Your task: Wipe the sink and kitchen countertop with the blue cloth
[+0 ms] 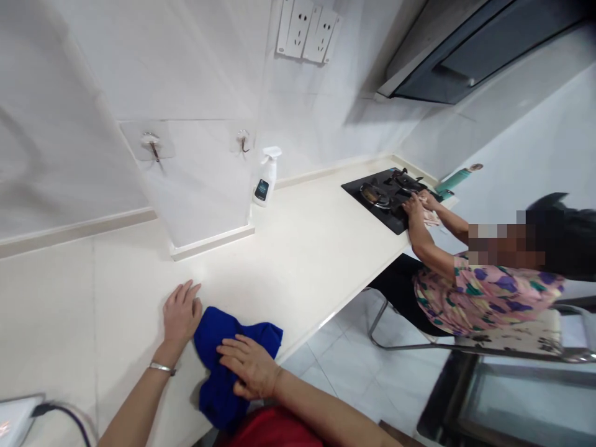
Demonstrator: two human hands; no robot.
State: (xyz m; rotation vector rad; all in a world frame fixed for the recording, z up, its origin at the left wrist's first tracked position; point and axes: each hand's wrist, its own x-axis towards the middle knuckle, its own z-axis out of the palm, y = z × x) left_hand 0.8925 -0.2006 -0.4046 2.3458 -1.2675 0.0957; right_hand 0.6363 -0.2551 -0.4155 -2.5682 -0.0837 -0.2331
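A crumpled blue cloth lies on the cream countertop near its front edge. My right hand rests flat on top of the cloth, fingers spread and pressing it down. My left hand lies palm-down on the counter just left of the cloth, its fingers apart and touching the cloth's edge. A metal bangle circles my left wrist.
A white spray bottle stands by the back wall. Two wall hooks and sockets sit above. At the far right a seated person in a floral top has both hands at a black gas hob, under a range hood.
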